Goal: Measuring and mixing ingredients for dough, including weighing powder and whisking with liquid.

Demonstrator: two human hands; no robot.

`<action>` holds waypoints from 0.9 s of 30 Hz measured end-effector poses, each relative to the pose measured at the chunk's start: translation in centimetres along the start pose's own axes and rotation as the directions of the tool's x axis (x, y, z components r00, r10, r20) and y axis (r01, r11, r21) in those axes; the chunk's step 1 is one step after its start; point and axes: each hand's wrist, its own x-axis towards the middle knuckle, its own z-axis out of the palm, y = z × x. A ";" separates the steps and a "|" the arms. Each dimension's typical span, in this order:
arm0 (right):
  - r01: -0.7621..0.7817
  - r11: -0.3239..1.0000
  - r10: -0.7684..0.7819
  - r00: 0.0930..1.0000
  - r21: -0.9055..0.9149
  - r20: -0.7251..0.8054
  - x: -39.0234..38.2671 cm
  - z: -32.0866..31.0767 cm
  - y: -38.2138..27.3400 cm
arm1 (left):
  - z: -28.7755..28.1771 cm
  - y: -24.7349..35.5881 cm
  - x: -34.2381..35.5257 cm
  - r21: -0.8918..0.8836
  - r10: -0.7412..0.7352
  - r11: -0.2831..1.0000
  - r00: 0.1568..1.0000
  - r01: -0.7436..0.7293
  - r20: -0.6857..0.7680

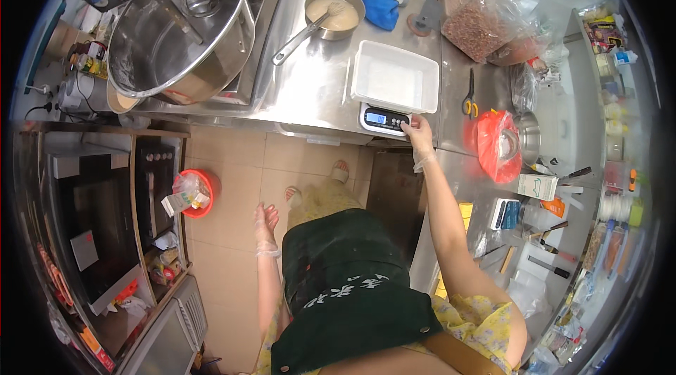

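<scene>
My right hand (420, 137), in a clear plastic glove, touches the button side of a white kitchen scale (384, 120) at the counter's front edge. Its fingers are slightly bent and hold nothing that I can see. The scale's display is lit blue. A white rectangular plastic tub (396, 78) rests on the scale, with no contents visible in it. My left hand (266, 223), also gloved, hangs low over the floor beside my dark green apron (345, 255). It is open, fingers loosely stretched, holding nothing.
A steel saucepan (336, 26) holds pale batter and a whisk. Beside it lies a blue cloth (381, 10). A large steel mixer bowl (179, 58) stands left. Scissors (470, 99) and a red plastic bag (498, 146) lie right. A red bin (201, 192) stands on the floor.
</scene>
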 end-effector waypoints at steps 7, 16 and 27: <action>0.171 0.958 -0.226 0.945 -0.233 -0.235 -12.9 5.5 2.5 | -4.9 -1.1 3.3 0.071 -0.100 0.991 0.980 0.114 -0.173; 0.431 0.741 -0.257 0.890 -0.515 0.377 -0.1 20.0 11.7 | 5.3 -3.5 17.9 0.694 0.360 0.577 0.897 -0.430 0.257; 0.632 0.265 -0.075 0.766 -0.728 0.638 22.0 41.7 18.5 | 14.1 -7.1 34.4 0.503 0.497 -0.297 0.318 -0.812 0.807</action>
